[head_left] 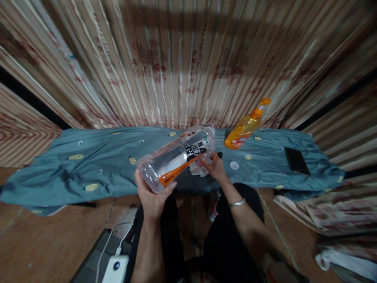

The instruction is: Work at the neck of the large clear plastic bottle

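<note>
A large clear plastic bottle (176, 157) with an orange and black label is tilted above the bench, its neck toward the upper right. My left hand (153, 196) is wrapped around its base from below. At the shoulder end, my right hand (215, 167) is closed around a crumpled white cloth (198, 169) with reddish marks, pressed near the bottle's underside. Some of the right fingers are hidden behind the bottle. Close to that hand lie a white round lid (234, 165) and a small black object (220, 155) that is too small to name.
An orange pump bottle (243, 131) of yellow liquid is behind my right hand. A black flat device (297, 161) lies on the right of the cloth-covered bench (112, 169). Pleated curtains (182, 70) hang behind it. A white power bank (116, 269) with a cable sits lower left.
</note>
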Demonstrator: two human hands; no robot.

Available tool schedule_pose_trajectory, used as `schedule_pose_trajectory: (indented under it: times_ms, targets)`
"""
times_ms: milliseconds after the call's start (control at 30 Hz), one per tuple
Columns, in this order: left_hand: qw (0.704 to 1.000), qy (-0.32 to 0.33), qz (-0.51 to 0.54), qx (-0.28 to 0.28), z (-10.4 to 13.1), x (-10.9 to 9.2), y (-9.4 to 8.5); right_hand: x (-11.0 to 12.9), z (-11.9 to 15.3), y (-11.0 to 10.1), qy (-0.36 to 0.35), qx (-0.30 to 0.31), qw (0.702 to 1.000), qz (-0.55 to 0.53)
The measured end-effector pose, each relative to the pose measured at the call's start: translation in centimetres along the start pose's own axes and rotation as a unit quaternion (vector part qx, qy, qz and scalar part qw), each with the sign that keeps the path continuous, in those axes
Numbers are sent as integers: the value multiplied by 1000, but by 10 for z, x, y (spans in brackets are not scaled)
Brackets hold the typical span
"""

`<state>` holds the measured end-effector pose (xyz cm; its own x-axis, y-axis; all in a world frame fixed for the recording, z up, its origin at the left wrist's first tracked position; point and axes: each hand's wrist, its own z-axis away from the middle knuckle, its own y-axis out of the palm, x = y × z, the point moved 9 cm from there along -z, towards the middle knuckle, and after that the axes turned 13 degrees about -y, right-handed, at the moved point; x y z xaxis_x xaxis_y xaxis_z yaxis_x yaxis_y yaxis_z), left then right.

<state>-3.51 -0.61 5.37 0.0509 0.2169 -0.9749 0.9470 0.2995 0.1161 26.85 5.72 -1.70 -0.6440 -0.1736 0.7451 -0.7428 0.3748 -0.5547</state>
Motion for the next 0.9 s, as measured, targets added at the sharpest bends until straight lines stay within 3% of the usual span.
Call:
schedule_pose_trajectory:
  times_ms: [900]
  targets:
    - [1000, -5, -13, 0, 1, 1, 0, -6, 2, 1, -4, -9, 1000, -13]
